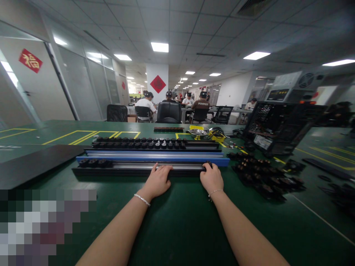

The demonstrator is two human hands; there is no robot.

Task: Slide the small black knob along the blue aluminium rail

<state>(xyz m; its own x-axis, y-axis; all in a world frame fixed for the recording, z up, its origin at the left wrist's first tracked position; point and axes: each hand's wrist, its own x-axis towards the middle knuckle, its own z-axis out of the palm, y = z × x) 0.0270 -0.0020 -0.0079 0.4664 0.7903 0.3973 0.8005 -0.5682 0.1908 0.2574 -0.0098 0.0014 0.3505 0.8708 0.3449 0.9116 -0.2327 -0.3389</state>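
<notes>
A long black rail [127,170] with a shiny inner channel lies across the table in front of me. My left hand [157,180] rests on its middle, fingers laid over the channel and thumb apart. At the rail's right end, my right hand [212,179] has its fingers closed on a small black part [208,163], mostly hidden by them. Several round black parts [93,162] sit in the channel's left end. Directly behind is a blue rail [155,155], and beyond it a black rail [201,145] largely filled with rows of similar black parts.
Loose black parts [259,171] are heaped to the right. Behind them stands an opened computer case [274,129]. A metal bowl [198,132] and cables [217,133] lie farther back. At left is a dark flat panel [36,160] on the green table [177,225]. People sit at distant tables.
</notes>
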